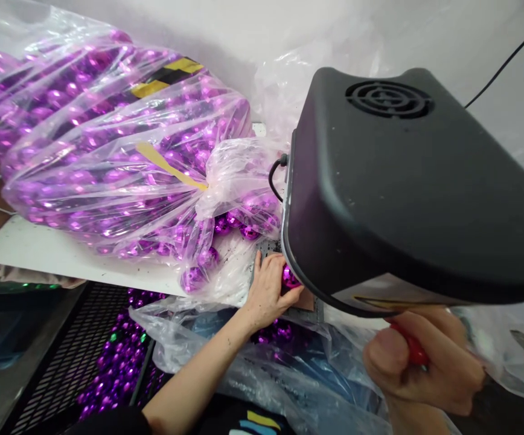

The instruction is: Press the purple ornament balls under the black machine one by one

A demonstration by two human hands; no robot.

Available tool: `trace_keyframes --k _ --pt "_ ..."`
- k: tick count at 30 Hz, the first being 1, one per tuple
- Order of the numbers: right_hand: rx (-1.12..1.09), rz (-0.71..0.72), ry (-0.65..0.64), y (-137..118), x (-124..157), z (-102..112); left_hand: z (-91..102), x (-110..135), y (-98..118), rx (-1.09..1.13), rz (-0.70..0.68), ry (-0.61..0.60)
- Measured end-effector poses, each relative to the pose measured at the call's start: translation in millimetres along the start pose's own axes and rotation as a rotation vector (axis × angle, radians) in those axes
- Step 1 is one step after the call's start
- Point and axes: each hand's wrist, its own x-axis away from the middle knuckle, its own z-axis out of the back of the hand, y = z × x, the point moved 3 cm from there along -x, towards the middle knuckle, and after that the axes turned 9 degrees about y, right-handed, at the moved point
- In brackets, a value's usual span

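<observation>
My left hand has its fingers curled round a shiny purple ball at the foot of a black machine. The machine's rounded housing covers part of the ball. Beneath that hand lies a flat dark plate with a brown pad on it. At the right, my right hand is closed round a red handle knob under the machine's front edge. What joins the knob to the machine is hidden.
A large clear bag of purple balls lies on the white table, its open mouth near my left hand. Below stands a black mesh crate with many small purple balls. Loose clear plastic drapes over my lap. A black cable runs behind.
</observation>
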Motion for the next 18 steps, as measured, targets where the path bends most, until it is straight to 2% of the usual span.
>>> trace_keyframes --k 8,13,18 --pt "-0.009 0.003 0.062 5.0 17.1 -5.0 1.1 0.7 0.1 0.025 -0.015 0.009" --pt "-0.024 0.0 0.046 3.4 17.8 -6.7 -4.3 1.4 -6.3 0.066 -0.012 0.052" --pt "-0.025 0.004 0.019 4.2 18.2 -12.1 -8.5 1.1 -10.7 0.086 0.006 0.044"
